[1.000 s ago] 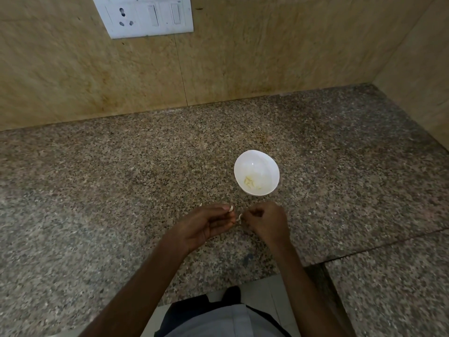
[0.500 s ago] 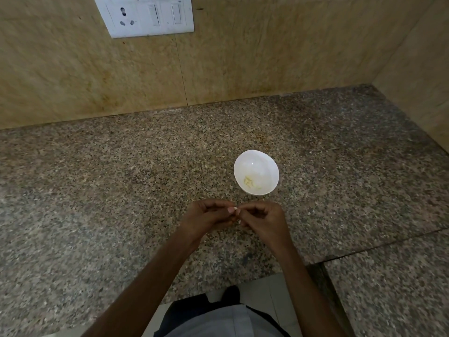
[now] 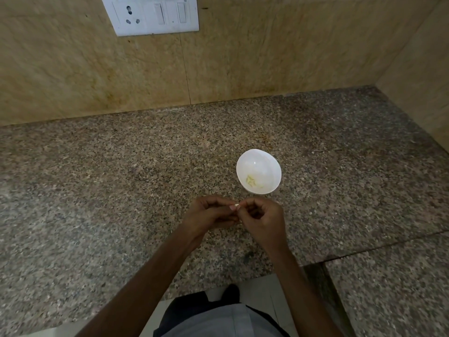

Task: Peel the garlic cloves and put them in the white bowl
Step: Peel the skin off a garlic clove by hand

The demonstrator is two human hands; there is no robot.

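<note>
A small white bowl (image 3: 259, 161) stands on the speckled granite counter, with a few pale peeled garlic pieces (image 3: 252, 182) at its bottom. Just in front of the bowl my left hand (image 3: 210, 214) and my right hand (image 3: 262, 218) meet fingertip to fingertip. Between them they pinch a small whitish garlic clove (image 3: 236, 205), which is mostly hidden by the fingers. Both hands hover a little above the counter, fingers curled.
The granite counter (image 3: 121, 178) runs back to a beige tiled wall with a white switch and socket plate (image 3: 153, 14). A side wall closes the right corner. A seam crosses the counter at the right front (image 3: 364, 249). The front edge lies just under my forearms.
My hands closed the small gap between them and rose slightly toward the bowl; they now pinch the clove together at the fingertips.
</note>
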